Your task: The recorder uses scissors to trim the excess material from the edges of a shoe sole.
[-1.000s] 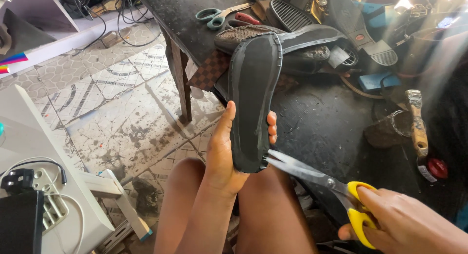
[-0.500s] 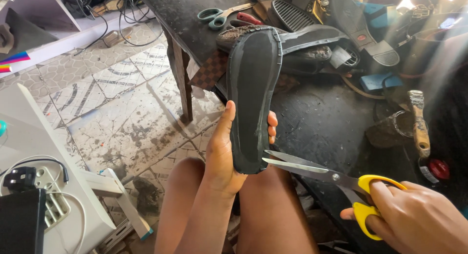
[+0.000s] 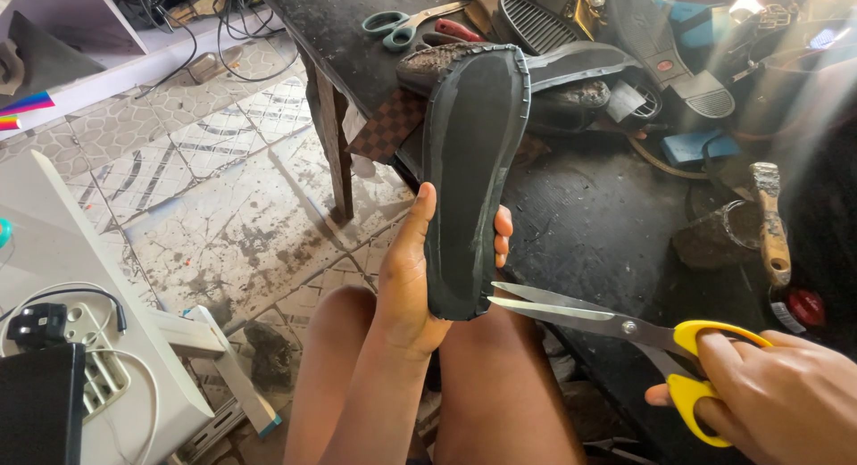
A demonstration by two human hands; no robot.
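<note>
Upright, black sole [image 3: 471, 175] in left hand [image 3: 412, 282] grip (thumb front), right hand [image 3: 786, 398] clasping yellow scissors [image 3: 625, 327] beside.

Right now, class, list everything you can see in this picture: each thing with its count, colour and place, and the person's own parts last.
shoe sole: one, black, upright in the left hand, over the knees
yellow-handled scissors: one, blades open at the sole's lower edge
green-handled scissors: one, lying on the workbench, top centre
workbench: one, black and stained, right half
loose soles: several, dark, piled behind the held sole
hammer: one, wooden handle, right on the bench
blue block: one, bench right
checkered scrap: one, brown, bench edge
tiled floor: pale, cracked, left
white unit with plug: one, lower left
left hand: grip around the sole
right hand: in the scissor handles
</note>
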